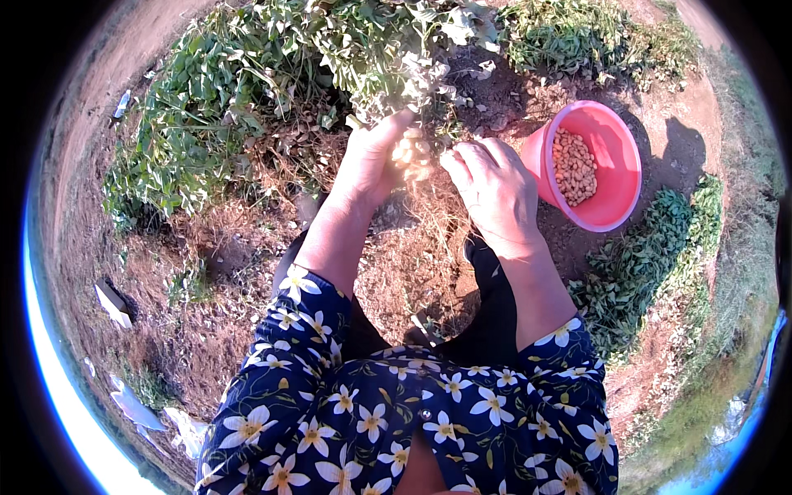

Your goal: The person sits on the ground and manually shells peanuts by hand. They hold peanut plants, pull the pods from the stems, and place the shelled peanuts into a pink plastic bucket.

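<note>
My left hand (373, 154) grips a peanut plant (396, 74) low on its stems, with the leaves pointing away from me. Pale peanut pods (411, 154) hang beside its palm, and thin roots trail below them. Just right of the pods is my right hand (489, 176), its fingers bent and the fingertips close together near the roots; whether they pinch a pod cannot be told. A pink plastic bucket (609, 167) stands on the soil right of that hand, tilted in view, with many loose peanuts (574, 167) inside.
A large heap of uprooted peanut plants (210, 117) lies at the upper left. More leafy plants lie at the upper right (575, 40) and below the bucket (643, 266). A small box-like object (112, 303) and white plastic sheeting (136, 405) are on the ground at left.
</note>
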Motion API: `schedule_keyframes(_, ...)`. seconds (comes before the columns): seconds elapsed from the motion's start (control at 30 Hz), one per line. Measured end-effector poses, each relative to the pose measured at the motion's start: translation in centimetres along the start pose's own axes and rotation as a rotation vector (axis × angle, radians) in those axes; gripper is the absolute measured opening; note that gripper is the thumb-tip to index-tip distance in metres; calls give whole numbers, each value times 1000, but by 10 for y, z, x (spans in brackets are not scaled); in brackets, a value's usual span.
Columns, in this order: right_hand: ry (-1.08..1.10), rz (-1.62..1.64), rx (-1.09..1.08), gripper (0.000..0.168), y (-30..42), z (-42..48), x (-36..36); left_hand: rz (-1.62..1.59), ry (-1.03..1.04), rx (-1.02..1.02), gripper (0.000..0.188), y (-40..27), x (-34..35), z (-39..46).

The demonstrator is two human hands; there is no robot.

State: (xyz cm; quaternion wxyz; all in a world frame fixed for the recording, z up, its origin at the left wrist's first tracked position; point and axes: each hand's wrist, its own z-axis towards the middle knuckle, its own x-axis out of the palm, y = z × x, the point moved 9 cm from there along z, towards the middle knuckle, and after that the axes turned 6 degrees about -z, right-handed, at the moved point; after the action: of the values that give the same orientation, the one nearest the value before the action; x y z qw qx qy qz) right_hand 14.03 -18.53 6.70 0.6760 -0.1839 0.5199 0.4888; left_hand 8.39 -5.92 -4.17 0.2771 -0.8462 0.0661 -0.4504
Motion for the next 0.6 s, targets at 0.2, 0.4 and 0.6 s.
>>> schedule_keyframes(0.2,-383,244,-27,14,-14,4,-54,-30,-27,-21,30,6,-12,2)
schedule_keyframes(0.4,-237,-288,494,25,-178,-28,-86,-73,-70,-44,30,5,-14,6)
schedule_keyframes(0.6,173,364,294,28,-53,-6,-20,56,-107,41,25,8,-13,9)
